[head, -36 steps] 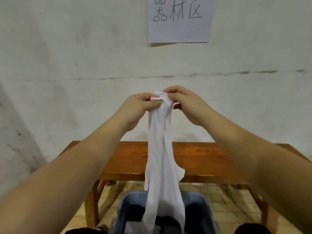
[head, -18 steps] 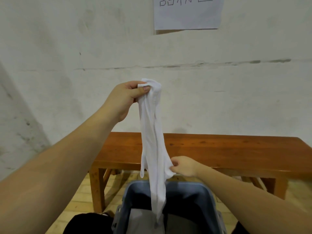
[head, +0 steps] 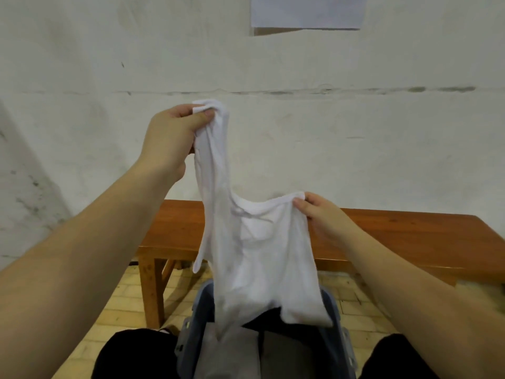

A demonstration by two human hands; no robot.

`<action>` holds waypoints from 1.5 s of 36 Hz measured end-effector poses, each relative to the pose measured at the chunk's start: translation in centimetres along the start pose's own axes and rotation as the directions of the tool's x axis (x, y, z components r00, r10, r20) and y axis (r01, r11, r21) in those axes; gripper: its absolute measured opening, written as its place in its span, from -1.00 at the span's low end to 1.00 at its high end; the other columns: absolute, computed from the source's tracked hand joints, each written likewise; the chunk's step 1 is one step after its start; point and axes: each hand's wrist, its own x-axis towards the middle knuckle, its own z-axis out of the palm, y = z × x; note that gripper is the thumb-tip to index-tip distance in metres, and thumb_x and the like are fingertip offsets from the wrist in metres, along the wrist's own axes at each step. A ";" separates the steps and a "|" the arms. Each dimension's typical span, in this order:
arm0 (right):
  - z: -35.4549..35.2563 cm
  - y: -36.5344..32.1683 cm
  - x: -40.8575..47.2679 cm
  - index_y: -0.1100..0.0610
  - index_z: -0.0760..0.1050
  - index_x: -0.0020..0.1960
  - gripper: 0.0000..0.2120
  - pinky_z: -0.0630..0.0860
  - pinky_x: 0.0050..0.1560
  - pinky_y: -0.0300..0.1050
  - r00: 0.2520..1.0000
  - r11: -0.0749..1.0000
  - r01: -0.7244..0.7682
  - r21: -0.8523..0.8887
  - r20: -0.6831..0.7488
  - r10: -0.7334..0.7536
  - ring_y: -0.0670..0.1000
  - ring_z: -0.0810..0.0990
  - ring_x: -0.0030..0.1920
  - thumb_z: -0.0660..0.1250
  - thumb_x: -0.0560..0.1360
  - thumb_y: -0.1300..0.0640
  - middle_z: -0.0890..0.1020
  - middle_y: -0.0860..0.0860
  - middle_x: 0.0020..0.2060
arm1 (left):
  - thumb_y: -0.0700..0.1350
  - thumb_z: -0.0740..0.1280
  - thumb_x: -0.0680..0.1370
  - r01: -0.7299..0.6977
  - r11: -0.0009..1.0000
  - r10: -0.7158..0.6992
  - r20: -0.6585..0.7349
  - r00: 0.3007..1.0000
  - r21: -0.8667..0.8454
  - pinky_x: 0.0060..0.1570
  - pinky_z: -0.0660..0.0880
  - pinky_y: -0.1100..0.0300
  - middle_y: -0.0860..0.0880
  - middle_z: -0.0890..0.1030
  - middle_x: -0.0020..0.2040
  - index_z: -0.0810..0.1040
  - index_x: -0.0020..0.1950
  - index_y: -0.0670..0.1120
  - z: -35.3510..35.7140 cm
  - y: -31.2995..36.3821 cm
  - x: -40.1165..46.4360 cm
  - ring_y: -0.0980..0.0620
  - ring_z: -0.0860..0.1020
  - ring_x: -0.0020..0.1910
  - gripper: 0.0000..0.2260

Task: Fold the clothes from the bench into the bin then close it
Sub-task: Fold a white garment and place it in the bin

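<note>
A white sleeveless top (head: 254, 250) hangs in the air in front of me. My left hand (head: 175, 135) grips its bunched shoulder straps high up, at upper left. My right hand (head: 318, 213) pinches the garment's side edge lower down and holds it out to the right, so the cloth is spread between the two hands. Its hem dangles over the open grey-blue bin (head: 334, 318) between my knees. Folded grey clothing (head: 232, 351) lies inside the bin. Behind the garment stands the brown wooden bench (head: 396, 233), with no clothes on the part I see.
A white wall rises right behind the bench, with a paper sheet (head: 306, 10) taped high up. The floor (head: 123, 302) is pale yellow tile. My dark-trousered knees (head: 131, 351) flank the bin at the bottom edge of the view.
My right hand let go of the top of the garment, dropped down, took its side edge and pulled it out to the right, spreading the cloth. My left hand stayed high.
</note>
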 end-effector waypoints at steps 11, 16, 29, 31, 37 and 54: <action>6.0 -3.4 -1.1 -0.19 0.58 0.05 -0.84 0.53 0.08 -0.18 0.972 0.952 0.054 -0.302 0.234 0.020 -0.13 0.61 0.03 0.32 0.53 -0.20 0.65 -0.25 -0.05 | -0.21 0.32 0.59 0.287 0.906 -0.240 0.181 0.954 -0.312 -0.10 0.50 0.16 -0.01 0.66 -0.21 0.62 -0.05 -0.12 5.3 -1.8 0.3 0.04 0.62 -0.22 -0.91; 6.0 -2.7 -1.7 -0.10 0.57 0.05 -0.85 0.60 0.17 0.00 0.994 0.987 -0.003 -0.161 0.107 0.021 -0.04 0.64 0.05 0.34 0.54 -0.13 0.66 -0.13 -0.03 | -0.13 0.31 0.60 0.352 0.832 -0.256 0.265 0.930 -0.429 0.00 0.57 0.09 -0.08 0.64 -0.06 0.57 0.03 -0.14 4.6 -4.8 -1.4 -0.09 0.62 -0.09 -0.90; 4.5 -1.0 -2.0 0.16 0.49 0.32 -0.65 0.55 0.21 0.12 0.995 0.853 -0.090 0.514 0.001 0.104 0.16 0.61 0.22 0.35 0.57 0.08 0.63 0.13 0.21 | -0.24 0.36 0.53 0.411 0.907 -0.421 0.179 0.889 0.092 0.09 0.53 0.21 0.16 0.57 0.16 0.47 0.20 0.13 3.2 -19.3 -13.3 0.15 0.56 0.18 -0.65; 4.8 -0.9 -2.2 0.18 0.50 0.29 -0.67 0.54 0.21 0.12 0.996 0.819 -0.076 0.569 0.010 0.086 0.16 0.62 0.21 0.36 0.56 0.11 0.64 0.14 0.19 | -0.20 0.41 0.51 0.334 0.924 -0.368 0.199 0.908 0.184 0.07 0.51 0.27 0.19 0.53 0.22 0.40 0.26 0.17 3.5 -20.4 -14.3 0.22 0.53 0.17 -0.57; 5.5 -1.5 -2.9 0.24 0.45 0.30 -0.63 0.56 0.21 0.15 0.998 0.776 -0.059 0.628 0.044 0.040 0.19 0.62 0.21 0.33 0.54 0.12 0.63 0.19 0.19 | -0.04 0.44 0.49 0.213 0.929 -0.268 0.153 0.951 0.301 0.09 0.50 0.27 0.21 0.46 0.24 0.25 0.37 0.20 4.8 -21.3 -15.2 0.24 0.51 0.15 -0.46; 0.1 0.4 -2.7 0.19 0.48 0.31 -0.60 0.52 0.26 0.10 0.980 0.815 -0.071 0.576 -0.110 0.163 0.12 0.63 0.21 0.38 0.52 0.08 0.65 0.12 0.18 | -0.08 0.38 0.56 0.457 0.887 -0.459 -0.003 0.889 -0.068 0.15 0.54 -0.12 -0.03 0.69 -0.06 0.68 -0.05 0.02 1.1 -19.2 -12.2 -0.14 0.62 0.04 -0.91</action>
